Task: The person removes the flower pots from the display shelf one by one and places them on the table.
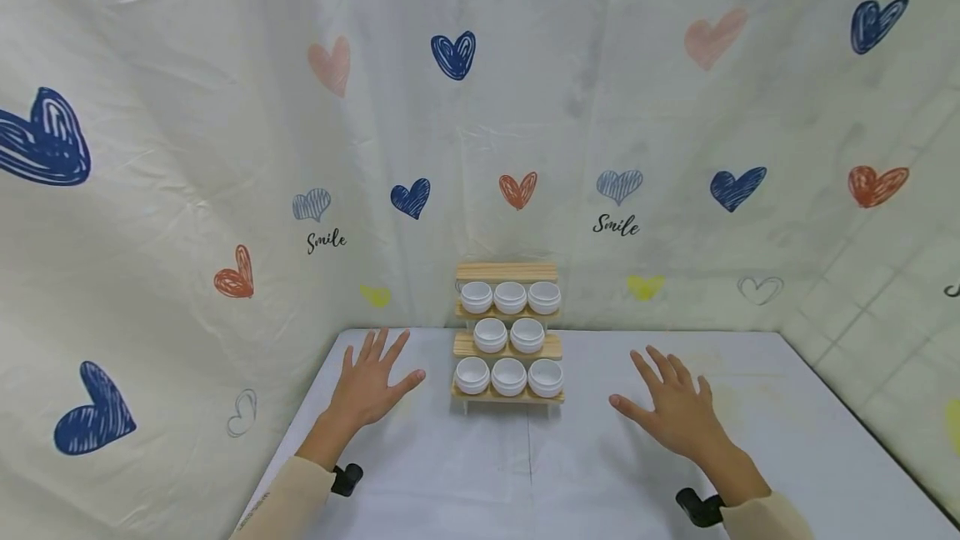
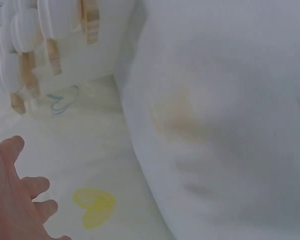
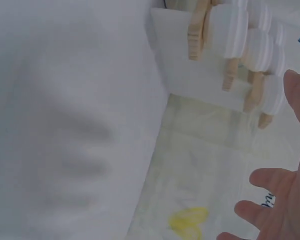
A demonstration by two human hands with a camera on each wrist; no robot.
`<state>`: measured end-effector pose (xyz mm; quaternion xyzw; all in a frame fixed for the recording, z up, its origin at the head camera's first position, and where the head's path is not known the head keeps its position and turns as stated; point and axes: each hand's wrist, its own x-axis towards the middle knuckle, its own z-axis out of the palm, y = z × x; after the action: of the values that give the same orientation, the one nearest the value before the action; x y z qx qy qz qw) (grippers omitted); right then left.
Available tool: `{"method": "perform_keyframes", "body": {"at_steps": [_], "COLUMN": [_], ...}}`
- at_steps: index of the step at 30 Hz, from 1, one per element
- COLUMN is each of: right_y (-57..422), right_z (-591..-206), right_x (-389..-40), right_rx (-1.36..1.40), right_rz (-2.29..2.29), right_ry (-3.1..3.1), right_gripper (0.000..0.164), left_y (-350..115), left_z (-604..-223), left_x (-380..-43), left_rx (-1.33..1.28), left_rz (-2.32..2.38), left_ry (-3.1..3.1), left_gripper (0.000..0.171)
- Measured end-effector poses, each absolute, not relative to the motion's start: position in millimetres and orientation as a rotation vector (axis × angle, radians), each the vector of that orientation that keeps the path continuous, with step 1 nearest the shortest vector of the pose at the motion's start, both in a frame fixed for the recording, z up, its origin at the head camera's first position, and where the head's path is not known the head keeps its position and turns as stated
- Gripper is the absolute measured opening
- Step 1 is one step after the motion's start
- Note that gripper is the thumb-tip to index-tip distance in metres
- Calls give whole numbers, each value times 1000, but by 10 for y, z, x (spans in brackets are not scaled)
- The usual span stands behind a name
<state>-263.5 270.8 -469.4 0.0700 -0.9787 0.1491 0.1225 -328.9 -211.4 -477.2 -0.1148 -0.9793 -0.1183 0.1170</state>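
Note:
A tiered rack with light wooden shelves (image 1: 495, 273) stands at the back middle of the table, carrying several white round jars (image 1: 509, 377) on its lower three tiers. The top tier is bare. To the left of the rack, my left hand (image 1: 369, 388) hovers with fingers spread and nothing in it. On the other side my right hand (image 1: 675, 411) is held over the table too, fingers apart and holding nothing. Both wrist views show the jars (image 2: 57, 17) on their shelves beyond the fingers (image 3: 270, 179), with the hands' shadows on the tabletop.
The white table (image 1: 480, 473) backs onto a pale curtain (image 1: 540, 123) printed with hearts and the word Smile. More curtain closes in the left and right sides. A dark wrist strap mount (image 1: 347, 480) sits on the left wrist, another mount (image 1: 699, 508) on the right.

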Motion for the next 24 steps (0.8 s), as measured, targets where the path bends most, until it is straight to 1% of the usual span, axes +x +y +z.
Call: {"method": "perform_keyframes", "body": {"at_steps": [5, 14, 24], "right_y": [2604, 2383, 2182], "right_z": [-4773, -4793, -4744], "right_x": [-2638, -2706, -2813], "right_rx": [206, 264, 274], "right_rz": [538, 757, 968], "right_ry": [-2825, -2666, -2691], "right_gripper": [86, 69, 64], "left_y": [-1959, -1745, -1595], "left_z": [-4880, -5006, -5152], "left_x": [-3307, -3434, -3548], "left_rx": [-326, -353, -323], "left_rz": [-532, -899, -1456], "left_ry": [-2847, -2703, -2570], "left_gripper": [82, 68, 46]}}
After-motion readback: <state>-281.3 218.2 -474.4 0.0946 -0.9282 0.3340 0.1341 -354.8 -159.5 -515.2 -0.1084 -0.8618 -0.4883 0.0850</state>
